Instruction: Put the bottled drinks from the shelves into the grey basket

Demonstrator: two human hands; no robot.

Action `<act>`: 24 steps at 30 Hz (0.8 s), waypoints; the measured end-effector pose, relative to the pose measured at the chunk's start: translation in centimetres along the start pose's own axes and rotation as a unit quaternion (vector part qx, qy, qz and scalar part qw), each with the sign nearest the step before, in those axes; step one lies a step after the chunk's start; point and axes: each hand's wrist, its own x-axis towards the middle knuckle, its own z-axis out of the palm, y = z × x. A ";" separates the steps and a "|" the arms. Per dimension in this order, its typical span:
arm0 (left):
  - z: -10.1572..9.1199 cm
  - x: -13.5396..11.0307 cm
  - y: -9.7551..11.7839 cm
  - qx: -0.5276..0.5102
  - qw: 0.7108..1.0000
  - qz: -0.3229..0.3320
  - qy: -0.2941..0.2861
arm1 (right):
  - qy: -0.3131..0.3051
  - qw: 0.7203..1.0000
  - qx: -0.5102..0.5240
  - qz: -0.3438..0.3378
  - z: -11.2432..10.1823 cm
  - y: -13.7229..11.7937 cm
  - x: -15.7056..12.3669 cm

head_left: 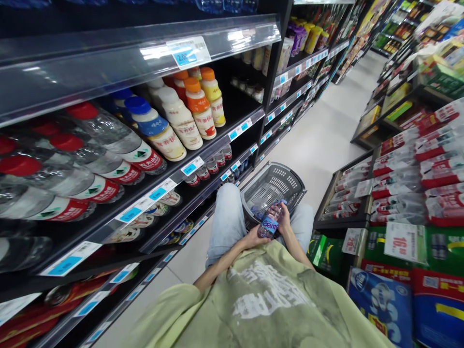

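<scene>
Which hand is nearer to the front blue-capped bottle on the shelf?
Left. Neither touches the blue-capped bottle: the left hand is apart from it, on the near side of the held bottle; the right hand is farther, on the other side.

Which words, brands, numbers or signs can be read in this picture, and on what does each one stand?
"Gante", its end turned away: held bottle
"2.0", last digit unclear: upper shelf tag
"16", smaller digits unclear: large price card
"29", the rest unclear: smaller price card
"营养快", the rest unclear: white-capped bottle
Too blurred: shirt print, distant shelf labels.
</scene>
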 end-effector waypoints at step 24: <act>-0.5 -0.9 2.0 -0.178 0.974 -0.087 -0.111 | -0.048 0.999 0.001 -0.010 -0.1 -0.1 0.2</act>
